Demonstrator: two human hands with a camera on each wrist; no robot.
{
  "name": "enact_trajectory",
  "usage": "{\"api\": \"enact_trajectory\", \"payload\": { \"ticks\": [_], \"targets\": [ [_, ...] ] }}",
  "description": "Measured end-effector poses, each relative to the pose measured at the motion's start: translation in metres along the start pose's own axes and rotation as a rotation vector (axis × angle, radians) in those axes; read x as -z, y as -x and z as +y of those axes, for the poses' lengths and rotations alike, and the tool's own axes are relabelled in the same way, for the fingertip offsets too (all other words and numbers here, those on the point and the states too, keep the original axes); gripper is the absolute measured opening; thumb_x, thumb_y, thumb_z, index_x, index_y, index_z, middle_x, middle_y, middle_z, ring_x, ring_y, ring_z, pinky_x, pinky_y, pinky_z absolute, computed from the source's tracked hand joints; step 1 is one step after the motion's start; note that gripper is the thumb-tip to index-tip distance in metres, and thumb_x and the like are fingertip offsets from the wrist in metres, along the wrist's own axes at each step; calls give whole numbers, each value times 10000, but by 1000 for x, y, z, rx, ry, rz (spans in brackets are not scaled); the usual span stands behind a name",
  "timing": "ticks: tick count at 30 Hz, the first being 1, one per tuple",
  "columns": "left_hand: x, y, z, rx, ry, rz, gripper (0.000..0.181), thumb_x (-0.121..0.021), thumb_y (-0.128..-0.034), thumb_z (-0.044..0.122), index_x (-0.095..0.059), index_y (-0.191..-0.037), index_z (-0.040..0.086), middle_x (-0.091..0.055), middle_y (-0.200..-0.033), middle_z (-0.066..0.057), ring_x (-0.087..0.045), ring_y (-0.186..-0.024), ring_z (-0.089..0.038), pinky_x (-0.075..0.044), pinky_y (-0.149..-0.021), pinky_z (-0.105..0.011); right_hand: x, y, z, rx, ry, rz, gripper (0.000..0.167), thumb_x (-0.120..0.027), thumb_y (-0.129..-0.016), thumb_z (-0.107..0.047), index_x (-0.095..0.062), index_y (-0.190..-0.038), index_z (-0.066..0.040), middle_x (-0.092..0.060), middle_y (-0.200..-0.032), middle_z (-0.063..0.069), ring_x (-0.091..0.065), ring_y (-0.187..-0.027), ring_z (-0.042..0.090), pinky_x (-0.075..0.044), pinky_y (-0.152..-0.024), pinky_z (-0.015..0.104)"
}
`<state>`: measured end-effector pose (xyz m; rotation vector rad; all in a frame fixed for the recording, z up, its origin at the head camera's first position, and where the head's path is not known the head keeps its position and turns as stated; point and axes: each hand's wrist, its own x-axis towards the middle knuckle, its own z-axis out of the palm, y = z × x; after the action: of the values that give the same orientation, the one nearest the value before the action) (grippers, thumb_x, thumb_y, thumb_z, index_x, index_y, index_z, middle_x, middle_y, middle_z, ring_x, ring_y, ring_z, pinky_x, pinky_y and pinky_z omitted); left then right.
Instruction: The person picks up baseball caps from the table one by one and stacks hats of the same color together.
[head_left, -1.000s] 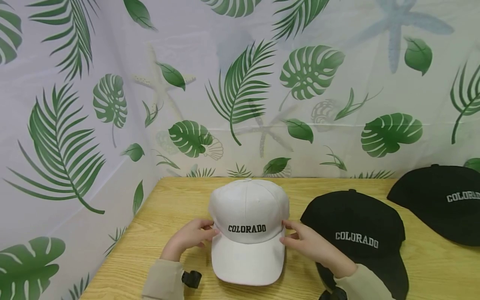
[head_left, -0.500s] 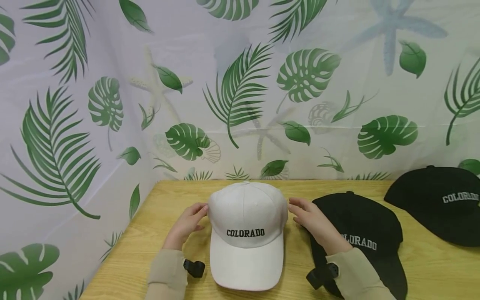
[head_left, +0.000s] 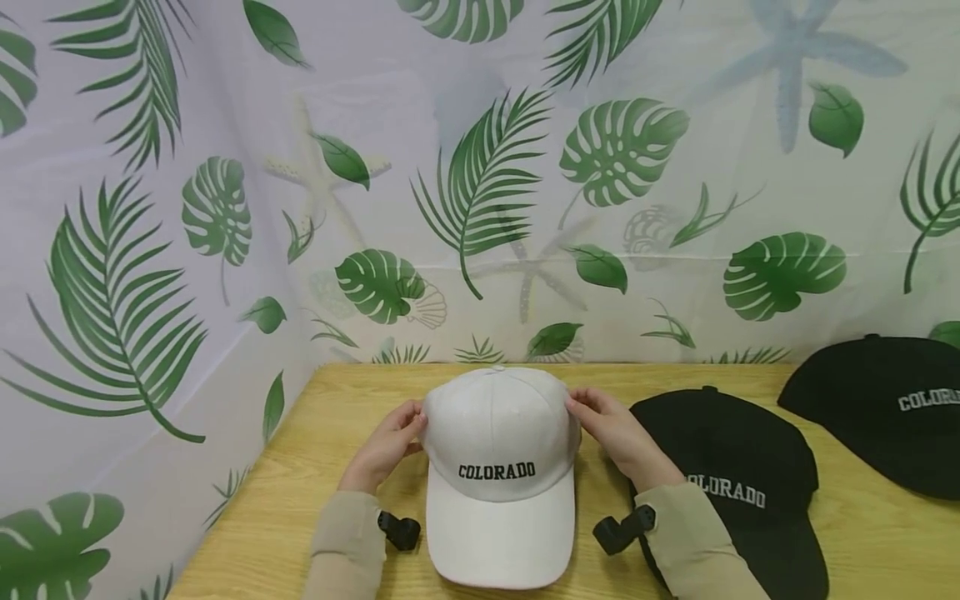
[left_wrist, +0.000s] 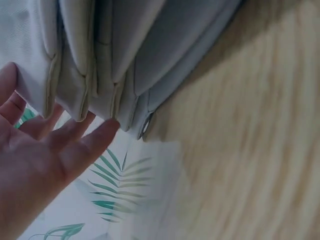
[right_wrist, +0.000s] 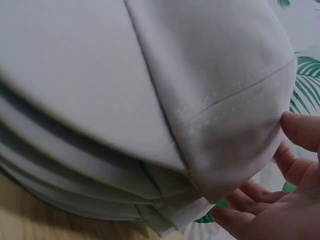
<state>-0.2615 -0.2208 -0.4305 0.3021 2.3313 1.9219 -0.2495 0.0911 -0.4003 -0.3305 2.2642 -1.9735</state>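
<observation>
A white baseball cap (head_left: 498, 433) with COLORADO in black letters sits on the wooden table, brim toward me. In both wrist views it is the top of a stack of several white caps, their layered edges (left_wrist: 100, 75) showing. My left hand (head_left: 382, 446) is at the left side of the crown, fingertips touching the stack's edges, fingers fairly straight. On the opposite side, my right hand (head_left: 618, 433) touches the crown with its thumb (right_wrist: 300, 131); the other fingers lie loosely beside and partly behind the cap. Whether either hand bears any weight cannot be seen.
Just right of the white caps lies a black COLORADO cap (head_left: 731, 450), partly behind my right forearm. Another black cap (head_left: 885, 408) sits farther right, cut by the frame edge. A leaf-print cloth (head_left: 480, 333) lines the back and left of the table (head_left: 360, 383).
Both hands have shifted from the brim's base back along the crown. The right hand came off the cap half a second ago and touches it again now. The caps stay in place.
</observation>
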Motion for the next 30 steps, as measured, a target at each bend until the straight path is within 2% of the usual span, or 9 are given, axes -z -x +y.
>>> {"api": "enact_trajectory", "payload": {
  "ticks": [4, 8, 10, 14, 19, 22, 27, 30],
  "targets": [
    [-1, -1, -3, -1, 11, 21, 175, -425, -936, 125, -507, -999, -15, -494, -1040, -82, -472, -892, -188, -447, -740, -359, -2, -4, 3, 34, -3, 22, 263, -471, -925, -165, -458, -1029, 77, -405, -1239, 238, -326, -1186, 329, -242, -983, 461],
    [-2, -3, -4, 5, -9, 78, 115, -433, -928, 69, -513, -918, -13, -505, -981, -87, -481, -822, -185, -450, -675, -315, -4, -8, 7, 58, 19, 44, 214, -467, -927, -161, -440, -934, 51, -299, -1343, 255, -218, -1261, 358, -202, -1003, 472],
    [-3, -4, -4, 13, -26, 106, 102, -443, -921, 50, -507, -876, -16, -507, -935, -86, -482, -784, -182, -454, -648, -307, -5, -9, 9, 54, 57, 52, 207, -457, -931, -171, -432, -929, 35, -300, -1347, 246, -215, -1264, 360, -208, -1001, 470],
    [-5, -6, -3, 48, -67, 152, 99, -465, -908, 33, -508, -840, -25, -509, -845, -77, -479, -712, -172, -453, -613, -315, -7, -12, 13, 0, 169, 94, 203, -438, -940, -199, -450, -968, 2, -410, -1255, 201, -327, -1193, 329, -299, -956, 464],
    [-9, -9, 1, 77, -169, 206, 118, -499, -896, 54, -546, -837, -36, -513, -749, -61, -459, -626, -154, -433, -567, -306, -7, -15, 16, -30, 319, 161, 194, -440, -939, -198, -485, -968, -11, -493, -1067, 160, -444, -978, 277, -403, -824, 408],
    [-12, -10, 4, 87, -215, 224, 128, -519, -889, 66, -565, -840, -43, -514, -719, -58, -454, -595, -146, -426, -545, -284, -6, -16, 17, -35, 361, 192, 174, -450, -935, -177, -500, -951, -10, -514, -1010, 151, -463, -913, 262, -410, -782, 385],
    [-14, -8, 6, 124, -236, 230, 135, -533, -884, 82, -573, -855, -44, -528, -749, -79, -472, -613, -164, -444, -545, -280, -6, -11, 16, -28, 346, 199, 179, -469, -924, -164, -510, -962, 7, -517, -1039, 170, -464, -974, 284, -404, -828, 414],
    [-11, -3, 6, 151, -255, 203, 162, -526, -894, 121, -564, -876, -36, -532, -792, -86, -486, -648, -175, -460, -559, -286, -4, -5, 12, -36, 344, 175, 227, -470, -923, -187, -498, -1016, 17, -504, -1082, 187, -455, -1023, 312, -391, -839, 430]
  ]
}}
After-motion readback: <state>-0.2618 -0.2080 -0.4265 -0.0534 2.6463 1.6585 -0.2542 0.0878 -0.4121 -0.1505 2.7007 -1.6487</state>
